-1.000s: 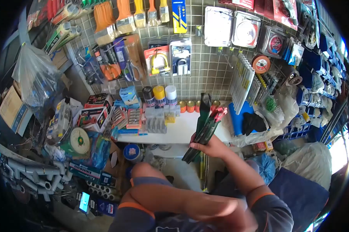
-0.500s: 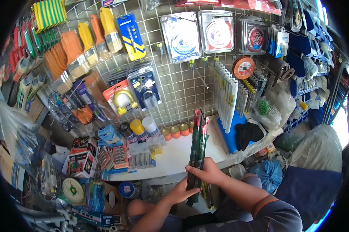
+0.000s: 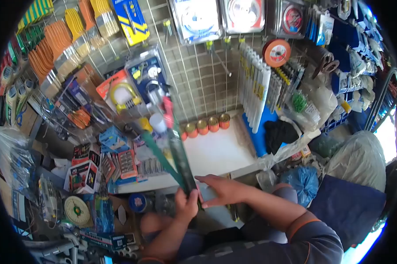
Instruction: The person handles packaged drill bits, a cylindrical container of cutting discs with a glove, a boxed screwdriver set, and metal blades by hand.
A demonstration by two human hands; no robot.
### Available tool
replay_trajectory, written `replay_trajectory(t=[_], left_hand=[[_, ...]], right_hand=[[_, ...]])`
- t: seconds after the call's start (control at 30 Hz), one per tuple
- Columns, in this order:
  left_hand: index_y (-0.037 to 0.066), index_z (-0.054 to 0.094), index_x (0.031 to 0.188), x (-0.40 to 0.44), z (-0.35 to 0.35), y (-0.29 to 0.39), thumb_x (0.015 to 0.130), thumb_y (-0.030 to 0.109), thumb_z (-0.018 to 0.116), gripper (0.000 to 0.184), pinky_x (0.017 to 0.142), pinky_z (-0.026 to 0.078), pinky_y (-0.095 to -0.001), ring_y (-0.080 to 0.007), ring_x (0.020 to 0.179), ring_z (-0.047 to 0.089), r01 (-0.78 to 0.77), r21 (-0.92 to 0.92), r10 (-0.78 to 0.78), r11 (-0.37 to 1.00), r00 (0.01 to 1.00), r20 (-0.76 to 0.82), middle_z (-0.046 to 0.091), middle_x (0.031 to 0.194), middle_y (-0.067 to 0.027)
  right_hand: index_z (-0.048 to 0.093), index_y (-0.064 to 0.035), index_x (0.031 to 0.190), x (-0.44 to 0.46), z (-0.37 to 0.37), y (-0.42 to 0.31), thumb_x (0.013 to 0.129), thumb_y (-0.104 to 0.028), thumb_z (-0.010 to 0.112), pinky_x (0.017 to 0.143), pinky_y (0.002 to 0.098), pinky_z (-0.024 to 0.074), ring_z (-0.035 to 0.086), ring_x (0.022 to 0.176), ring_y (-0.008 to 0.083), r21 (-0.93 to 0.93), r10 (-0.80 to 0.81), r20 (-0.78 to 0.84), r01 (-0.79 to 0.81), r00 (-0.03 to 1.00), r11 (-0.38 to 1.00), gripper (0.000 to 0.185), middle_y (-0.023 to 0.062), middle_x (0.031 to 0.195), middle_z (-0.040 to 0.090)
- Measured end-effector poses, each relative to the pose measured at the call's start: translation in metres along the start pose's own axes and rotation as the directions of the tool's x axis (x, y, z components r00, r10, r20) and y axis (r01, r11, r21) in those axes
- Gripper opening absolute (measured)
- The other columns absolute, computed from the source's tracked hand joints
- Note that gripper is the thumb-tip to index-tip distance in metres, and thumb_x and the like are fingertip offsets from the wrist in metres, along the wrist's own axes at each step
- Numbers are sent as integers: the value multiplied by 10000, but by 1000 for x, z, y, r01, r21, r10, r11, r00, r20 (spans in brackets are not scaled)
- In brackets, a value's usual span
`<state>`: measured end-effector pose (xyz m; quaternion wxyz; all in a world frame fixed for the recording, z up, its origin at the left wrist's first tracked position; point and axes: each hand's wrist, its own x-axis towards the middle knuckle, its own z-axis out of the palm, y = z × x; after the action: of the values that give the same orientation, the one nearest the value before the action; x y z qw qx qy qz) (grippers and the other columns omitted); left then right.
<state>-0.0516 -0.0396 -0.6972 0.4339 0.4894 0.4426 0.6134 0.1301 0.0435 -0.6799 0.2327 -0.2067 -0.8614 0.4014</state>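
Left hand [image 3: 187,205], grip clamped low on our green-and-red bundle [image 3: 179,156]; right hand [image 3: 225,191], spread wide, just beside. With so low a hold, we could see it splay and slip!

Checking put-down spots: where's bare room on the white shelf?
Bare: the white shelf's middle, between small orange tins with gold lids behind, its front edge, and a flat blue sheet toward the right. The long dark-green bundle in the left hand crosses the view leftward of it. Crowded: left end, with clear plastic packs and orange-backed packs.
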Motion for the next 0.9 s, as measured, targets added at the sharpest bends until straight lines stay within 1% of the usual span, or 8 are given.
replay_trajectory(t=[0.1,0.2,0.33,0.5,0.57,0.67,0.77,0.9], left_hand=[[50,491,885,12,-18,6,1003,411,622,402,519,412,-270,-116,557,512,-45,-49,41,998,996,-78,498,704,-25],[73,458,948,19,-33,9,1006,295,629,287,471,383,-269,-108,511,468,-180,-78,176,981,983,-54,481,698,-22],[101,433,996,20,-39,7,961,65,632,205,429,359,-279,-113,444,415,-80,-124,53,989,977,-206,475,716,-36],[114,499,1041,16,-54,3,975,97,634,151,508,393,-316,-128,494,437,-141,-125,122,982,982,-147,498,698,-21],[120,534,989,13,-56,6,972,93,633,104,518,383,-321,-134,510,443,-155,-114,141,981,982,-125,500,729,-16],[90,558,1074,6,-61,13,1011,237,626,174,493,406,-289,-114,521,488,-141,-148,134,979,989,-60,514,724,-1],[108,522,992,-2,-35,20,1025,222,601,142,450,339,-243,-65,483,396,-196,169,230,966,950,-214,399,660,49],[109,530,1008,-7,-41,23,1021,246,612,160,453,355,-243,-70,490,423,-191,177,225,966,953,-203,428,670,40]], right_hand=[[595,-8,1299,-5,10,12,820,-540,758,957,469,491,625,1123,395,-130,188,531,-140,826,982,734,224,1207,648],[553,12,1342,-6,37,-5,800,-528,774,982,475,485,609,1170,399,-244,264,847,-104,461,964,797,250,1256,625],[413,6,1468,-37,107,4,774,-608,771,1080,477,419,530,1289,427,-102,146,929,-145,339,984,993,289,1371,555],[250,7,1559,-60,165,44,707,-719,774,1192,465,293,331,1467,393,32,56,964,-322,260,946,1236,277,1570,343],[261,11,1548,-50,156,38,698,-682,798,1172,474,317,358,1449,397,-37,107,984,-421,144,906,1220,277,1555,366],[308,-67,1515,-54,163,35,695,-568,835,1063,461,428,542,1266,435,-14,104,971,-382,217,924,1095,297,1338,563],[307,-64,1517,-45,154,12,688,-521,837,1017,467,457,580,1200,455,-110,175,962,-290,209,951,1084,296,1275,604],[306,-55,1513,-46,152,8,693,-513,834,990,471,471,602,1157,462,-56,128,962,-286,242,956,1077,303,1230,623]])
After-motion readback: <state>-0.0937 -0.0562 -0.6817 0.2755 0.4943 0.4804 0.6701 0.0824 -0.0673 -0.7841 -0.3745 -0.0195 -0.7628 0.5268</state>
